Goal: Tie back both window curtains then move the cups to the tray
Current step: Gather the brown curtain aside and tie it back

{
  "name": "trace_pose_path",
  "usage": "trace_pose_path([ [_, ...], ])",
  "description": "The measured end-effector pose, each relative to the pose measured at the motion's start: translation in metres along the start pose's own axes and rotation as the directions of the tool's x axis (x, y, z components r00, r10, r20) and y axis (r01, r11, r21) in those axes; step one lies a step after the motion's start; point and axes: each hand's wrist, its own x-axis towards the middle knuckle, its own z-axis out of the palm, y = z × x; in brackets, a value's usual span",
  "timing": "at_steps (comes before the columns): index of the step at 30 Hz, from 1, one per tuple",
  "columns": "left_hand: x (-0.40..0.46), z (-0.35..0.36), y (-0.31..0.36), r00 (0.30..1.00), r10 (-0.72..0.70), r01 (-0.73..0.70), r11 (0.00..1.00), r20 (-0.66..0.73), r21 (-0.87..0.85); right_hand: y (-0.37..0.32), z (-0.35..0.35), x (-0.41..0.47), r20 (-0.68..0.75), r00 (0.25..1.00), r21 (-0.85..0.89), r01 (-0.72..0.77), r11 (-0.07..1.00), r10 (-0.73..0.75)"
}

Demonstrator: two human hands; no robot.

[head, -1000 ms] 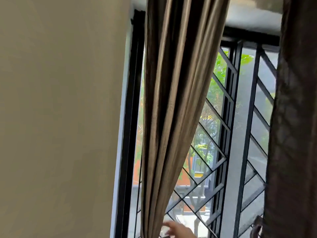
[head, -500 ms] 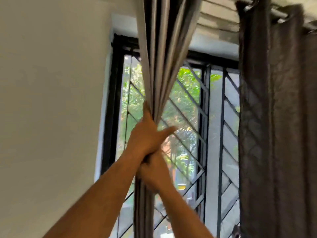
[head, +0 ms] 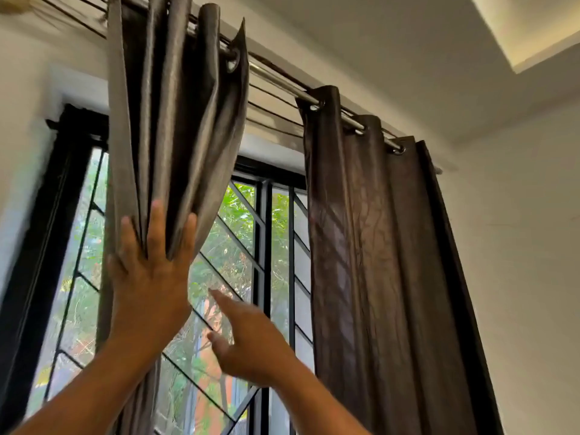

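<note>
Two hands are raised at the window. Left hand [head: 150, 277] presses flat, fingers straight, against the gathered left curtain [head: 175, 127]. Right hand [head: 251, 337], just beside it, holds nothing, forefinger extended; the right curtain [head: 376, 246] hangs beyond it.

Two bare forearms, hands [head: 150, 277] uncovered; no sleeves, jewellery visible.

Black window grille [head: 266, 277] below a metal rod [head: 282, 86].

Daylight through window [head: 238, 246] backlights scene; left edge motion-blurred, wide-angle bending at borders.
</note>
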Motion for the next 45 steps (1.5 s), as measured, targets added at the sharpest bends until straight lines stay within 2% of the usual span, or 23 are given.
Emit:
trace_pose_path([
  [2,0.032,0.002,0.025,0.998,0.035,-0.031,0.997,-0.052,0.064,0.023,-0.025,0.016,-0.027,0.998,-0.097,-0.061,0.993,0.059],
  [4,0.064,0.008,0.055,0.995,0.067,-0.063,0.996,-0.074,0.056,0.052,-0.052,0.031,-0.149,0.982,-0.182,-0.140,0.973,0.114],
  [6,0.089,0.021,0.090,0.995,0.095,-0.095,0.995,-0.035,0.021,0.088,-0.076,0.042,-0.342,0.922,-0.223,-0.268,0.937,0.182],
  [8,0.108,0.039,0.128,0.991,0.128,-0.126,0.990,0.028,-0.064,0.125,-0.096,0.047,-0.477,0.834,-0.195,-0.410,0.891,0.279],
  [9,0.115,0.045,0.145,0.984,0.165,-0.158,0.981,0.063,-0.112,0.139,-0.104,0.047,-0.497,0.803,-0.166,-0.461,0.872,0.330],
  [11,0.128,0.060,0.185,0.961,0.225,-0.192,0.961,0.161,-0.199,0.171,-0.117,0.046,-0.447,0.794,-0.090,-0.499,0.862,0.412],
  [13,0.139,0.071,0.222,0.930,0.204,-0.098,0.939,0.305,-0.329,0.196,-0.123,0.046,-0.365,0.830,-0.043,-0.467,0.883,0.421],
  [14,0.143,0.075,0.237,0.922,0.180,-0.033,0.920,0.344,-0.391,0.204,-0.124,0.046,-0.350,0.857,-0.073,-0.427,0.902,0.377],
  [16,0.157,0.085,0.270,0.936,0.157,-0.006,0.903,0.315,-0.431,0.220,-0.126,0.045,-0.354,0.910,-0.208,-0.302,0.930,0.216],
  [19,0.190,0.084,0.299,0.969,0.196,-0.165,0.967,0.150,-0.195,0.223,-0.134,0.042,-0.324,0.944,-0.311,-0.165,0.936,0.059],
  [21,0.218,0.078,0.310,0.977,0.191,-0.185,0.980,0.092,-0.075,0.227,-0.142,0.040,-0.299,0.954,-0.302,-0.096,0.948,0.001],
  [23,0.245,0.080,0.316,0.983,0.173,-0.168,0.983,0.069,-0.073,0.235,-0.155,0.039,-0.234,0.971,-0.221,-0.009,0.975,-0.044],
  [26,0.274,0.095,0.318,0.980,0.180,-0.164,0.972,0.089,-0.167,0.258,-0.178,0.034,-0.061,0.993,0.008,0.106,0.994,-0.105],
  [28,0.289,0.105,0.323,0.974,0.168,-0.137,0.972,0.155,-0.192,0.282,-0.190,0.029,-0.045,0.994,0.119,0.107,0.987,-0.103],
  [31,0.307,0.116,0.331,0.953,0.080,-0.023,0.981,0.294,-0.193,0.317,-0.198,0.025,-0.107,0.994,0.152,0.049,0.987,-0.032],
  [34,0.322,0.123,0.340,0.946,-0.012,0.088,0.971,0.324,-0.222,0.349,-0.202,0.027,-0.212,0.977,0.016,0.009,1.000,-0.006],
  [37,0.343,0.129,0.346,0.963,-0.039,0.120,0.947,0.266,-0.298,0.372,-0.207,0.042,-0.312,0.950,-0.126,-0.018,0.992,-0.022],
  [40,0.372,0.128,0.349,0.983,-0.018,0.074,0.950,0.182,-0.304,0.387,-0.222,0.067,-0.493,0.868,-0.195,-0.043,0.980,-0.059],
  [42,0.391,0.127,0.351,0.989,-0.023,0.063,0.957,0.143,-0.283,0.396,-0.239,0.088,-0.601,0.798,-0.177,-0.073,0.981,-0.049],
  [45,0.410,0.129,0.357,0.997,-0.013,0.028,0.975,0.072,-0.219,0.411,-0.273,0.128,-0.677,0.735,-0.074,-0.108,0.991,0.029],
])
